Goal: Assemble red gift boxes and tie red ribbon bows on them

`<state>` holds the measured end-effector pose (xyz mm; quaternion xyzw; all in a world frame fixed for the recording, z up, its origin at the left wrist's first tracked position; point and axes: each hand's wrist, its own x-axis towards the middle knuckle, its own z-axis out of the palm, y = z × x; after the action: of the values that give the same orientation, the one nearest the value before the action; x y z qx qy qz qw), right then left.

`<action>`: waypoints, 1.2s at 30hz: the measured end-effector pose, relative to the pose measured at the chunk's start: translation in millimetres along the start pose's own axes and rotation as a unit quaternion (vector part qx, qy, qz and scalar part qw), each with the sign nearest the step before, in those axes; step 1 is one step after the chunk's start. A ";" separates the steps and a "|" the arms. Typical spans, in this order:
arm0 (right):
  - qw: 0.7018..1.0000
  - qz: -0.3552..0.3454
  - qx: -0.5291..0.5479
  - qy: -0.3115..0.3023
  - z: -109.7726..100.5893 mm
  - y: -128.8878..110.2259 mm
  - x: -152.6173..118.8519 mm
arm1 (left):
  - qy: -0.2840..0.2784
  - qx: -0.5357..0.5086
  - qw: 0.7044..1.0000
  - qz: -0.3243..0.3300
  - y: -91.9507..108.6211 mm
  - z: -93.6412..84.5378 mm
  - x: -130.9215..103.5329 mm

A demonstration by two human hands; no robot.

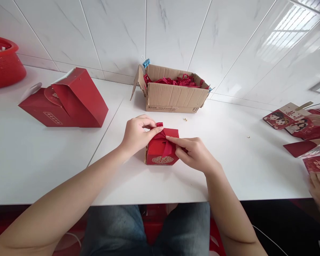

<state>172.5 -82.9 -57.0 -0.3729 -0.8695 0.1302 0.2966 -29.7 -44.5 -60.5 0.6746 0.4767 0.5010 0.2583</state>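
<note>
We find the left hand (138, 135) pinching the ribbon (167, 149) atop the box (162, 160); the right hand (194, 151) touches the ribbon, grip unclear.

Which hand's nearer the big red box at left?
Left. The left hand is right of the big red box, pinching ribbon atop the small box; the right hand is farther right, fingertip at that ribbon.
</note>
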 end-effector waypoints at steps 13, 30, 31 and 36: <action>1.000 -0.012 0.007 -0.009 -0.2 0.2 0.7 | 0.016 0.014 1.000 0.000 -2.9 1.2 2.0; 0.976 0.127 0.104 0.141 4.2 6.7 4.4 | -0.027 -0.158 0.977 -0.141 -1.1 -0.3 1.3; 0.971 0.138 0.106 0.163 4.9 7.1 4.8 | 0.004 -0.145 0.982 -0.123 -0.6 -0.8 1.8; 0.935 0.154 0.146 0.284 2.1 9.0 5.3 | 0.023 -0.024 0.995 0.092 8.1 -7.0 -1.4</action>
<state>173.5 -72.8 -60.5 -0.4765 -0.6525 0.1886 0.5582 -33.0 -50.0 -51.9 0.6973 0.4064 0.5493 0.2167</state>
